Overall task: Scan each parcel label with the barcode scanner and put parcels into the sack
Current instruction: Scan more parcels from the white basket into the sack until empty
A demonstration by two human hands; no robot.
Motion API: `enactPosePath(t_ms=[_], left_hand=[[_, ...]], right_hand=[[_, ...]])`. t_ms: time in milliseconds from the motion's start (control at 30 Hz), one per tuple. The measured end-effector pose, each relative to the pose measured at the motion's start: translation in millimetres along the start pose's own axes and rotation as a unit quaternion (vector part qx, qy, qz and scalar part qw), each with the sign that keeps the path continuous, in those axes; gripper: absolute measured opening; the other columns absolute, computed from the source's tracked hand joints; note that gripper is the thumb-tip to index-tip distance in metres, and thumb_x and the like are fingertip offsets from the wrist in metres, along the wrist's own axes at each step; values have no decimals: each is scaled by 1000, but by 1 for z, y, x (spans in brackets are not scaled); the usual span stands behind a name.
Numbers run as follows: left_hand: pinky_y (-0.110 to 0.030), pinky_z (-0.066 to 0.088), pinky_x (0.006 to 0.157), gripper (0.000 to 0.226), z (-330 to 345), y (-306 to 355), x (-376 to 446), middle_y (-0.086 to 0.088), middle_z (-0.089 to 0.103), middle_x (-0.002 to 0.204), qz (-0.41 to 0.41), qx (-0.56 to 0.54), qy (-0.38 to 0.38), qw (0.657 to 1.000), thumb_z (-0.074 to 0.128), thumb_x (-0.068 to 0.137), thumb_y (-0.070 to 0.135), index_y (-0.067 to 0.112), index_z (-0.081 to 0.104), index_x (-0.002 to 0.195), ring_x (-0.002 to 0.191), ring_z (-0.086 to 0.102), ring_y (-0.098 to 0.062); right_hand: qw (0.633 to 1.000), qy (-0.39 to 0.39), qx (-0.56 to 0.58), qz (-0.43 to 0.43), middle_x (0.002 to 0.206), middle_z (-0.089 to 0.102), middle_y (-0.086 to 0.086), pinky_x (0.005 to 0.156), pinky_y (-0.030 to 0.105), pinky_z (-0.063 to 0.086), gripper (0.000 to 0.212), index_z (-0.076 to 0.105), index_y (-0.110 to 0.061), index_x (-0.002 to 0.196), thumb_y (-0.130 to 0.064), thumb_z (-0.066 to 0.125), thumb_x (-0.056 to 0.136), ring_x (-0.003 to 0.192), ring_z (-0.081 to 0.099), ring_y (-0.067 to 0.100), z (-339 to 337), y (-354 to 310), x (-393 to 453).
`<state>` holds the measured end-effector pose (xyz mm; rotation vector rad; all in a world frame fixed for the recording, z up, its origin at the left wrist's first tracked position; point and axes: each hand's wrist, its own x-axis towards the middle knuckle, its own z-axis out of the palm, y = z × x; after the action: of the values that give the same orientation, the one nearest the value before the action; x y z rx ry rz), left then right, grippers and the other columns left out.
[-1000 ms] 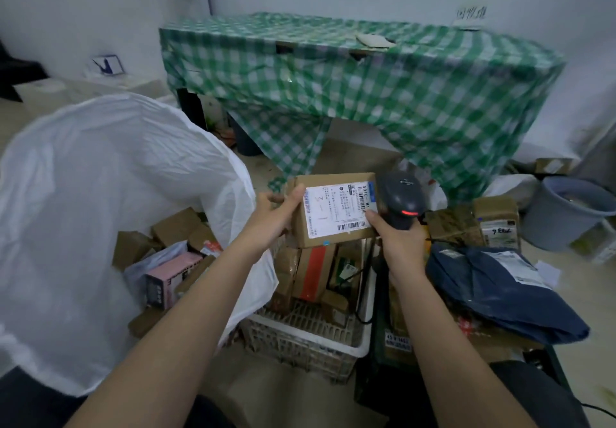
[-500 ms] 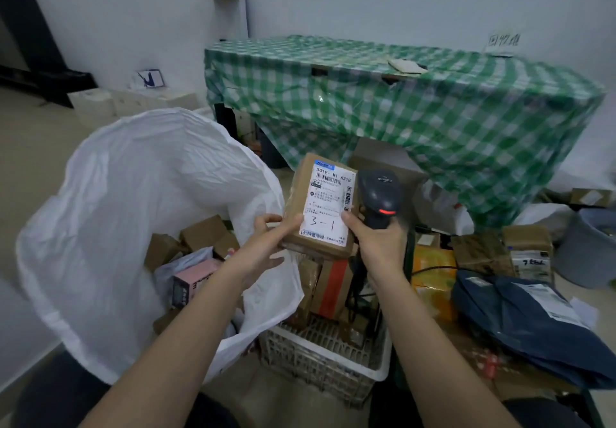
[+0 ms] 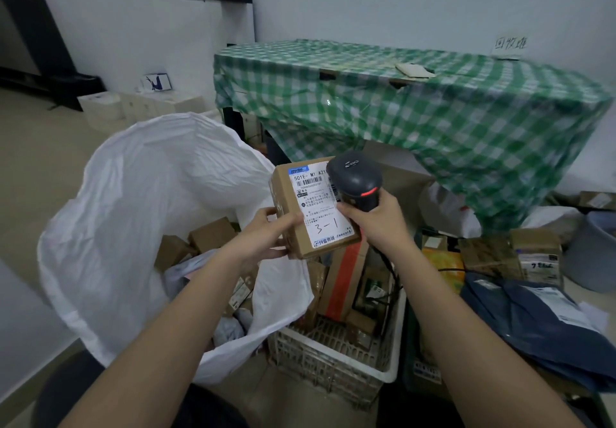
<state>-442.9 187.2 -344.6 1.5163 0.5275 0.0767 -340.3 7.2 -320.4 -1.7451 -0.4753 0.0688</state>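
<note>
My left hand (image 3: 266,236) grips a small cardboard parcel (image 3: 310,207) by its lower left edge, its white label marked "3-1" facing me. My right hand (image 3: 376,219) holds the dark barcode scanner (image 3: 355,181) by the handle, its head over the label's upper right corner with a red light lit. The parcel hangs above the rim of the big white sack (image 3: 140,214), which stands open at the left with several boxes inside.
A white slatted crate (image 3: 336,357) with more parcels sits below my hands. Dark blue mailer bags (image 3: 533,324) and brown boxes (image 3: 520,254) lie at the right. A green checked cloth covers a table (image 3: 416,104) behind. A grey bucket (image 3: 596,254) stands at far right.
The parcel has turned from landscape to upright and moved left toward the sack. The scanner head has come over the label's upper right. My view has shifted left.
</note>
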Motion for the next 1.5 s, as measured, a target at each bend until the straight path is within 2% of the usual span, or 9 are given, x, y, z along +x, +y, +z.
enactPosePath(t_ms=[133,267,433,900,1100,1233,1300,1433,1500], left_hand=[[-39,52,89,82,2,4,6,-6,52,131,71,-23,102,992,74,82,25,19,21,144,112,58,-23],[-39,52,91,85,-7,9,8,-1,47,132,116,-11,139,983,76,80,23,21,20,145,112,53,-19],[-47,47,101,88,-12,9,10,-3,46,133,116,-1,140,983,78,77,27,23,22,145,121,51,-23],[-49,49,99,90,-15,6,0,-5,45,139,118,-8,136,984,79,76,30,26,23,146,121,51,-25],[-45,52,95,82,-29,9,-17,-4,49,135,126,-51,148,980,75,79,31,27,27,146,117,55,-23],[-27,54,77,74,-53,12,-40,1,52,127,160,-98,191,963,68,86,33,25,27,147,107,60,-15],[-28,55,77,69,-69,11,-50,2,54,126,186,-96,254,944,66,87,34,26,31,146,102,61,-12],[-29,54,81,47,-106,3,-58,11,58,110,195,2,360,912,69,82,43,33,44,120,98,61,-10],[-38,50,93,60,-119,-1,-53,-3,51,131,144,136,356,913,66,78,51,30,44,130,113,58,-23]], right_hand=[[998,40,-51,2,72,62,-1,66,28,42,23,62,-15,80,-33,77,79,67,56,13,5,-6,-8],[998,-40,16,55,52,53,-3,51,24,41,20,62,-12,75,-24,77,82,48,49,11,6,-13,-21],[993,-87,-61,57,46,54,-2,57,34,42,30,58,-14,62,-33,75,78,46,51,17,10,-14,-27],[995,-74,-48,36,50,45,3,56,32,36,33,48,-12,57,-21,71,80,52,43,19,5,-23,-35],[997,-31,53,46,54,52,4,49,26,40,23,59,-11,68,-19,76,81,48,48,16,15,-31,-34],[994,23,89,51,56,54,3,57,31,40,21,60,-14,68,-21,77,80,55,49,19,34,-36,-27],[994,40,95,47,60,57,3,62,33,42,21,60,-16,68,-19,76,81,58,51,18,45,-38,-23],[992,46,101,59,66,59,3,66,34,45,19,60,-19,71,-19,75,81,64,55,20,63,-34,-16],[993,40,91,64,66,59,4,64,33,43,18,59,-18,72,-19,75,81,63,54,19,66,-27,-14]])
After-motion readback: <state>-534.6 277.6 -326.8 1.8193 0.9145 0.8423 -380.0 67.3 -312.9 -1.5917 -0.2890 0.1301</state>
